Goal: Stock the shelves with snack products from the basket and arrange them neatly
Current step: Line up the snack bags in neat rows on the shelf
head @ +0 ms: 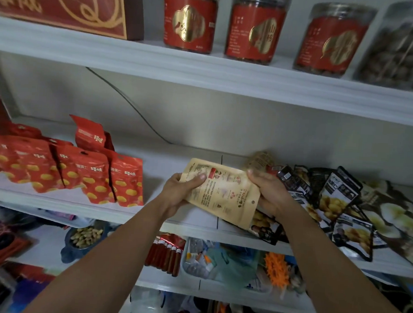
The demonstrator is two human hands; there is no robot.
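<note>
A tan kraft-paper snack pouch (225, 191) hangs tilted above the bare middle of the white middle shelf (166, 170). My left hand (177, 194) grips its left edge, thumb across the printed face. My right hand (268, 191) holds its upper right edge. A row of red snack bags with yellow dots (78, 172) stands on the shelf to the left. To the right, several black and yellow nut bags (335, 203) lie in a loose pile, with another tan pouch (261, 159) behind my right hand. No basket is in view.
The upper shelf carries a red gift box (65, 2), three red-labelled jars (257, 26) and a clear bag of dark nuts (405, 47). Below, a bowl of peanuts (84, 238), red sticks (165, 253) and a clear tub (218, 263) crowd the lower shelf.
</note>
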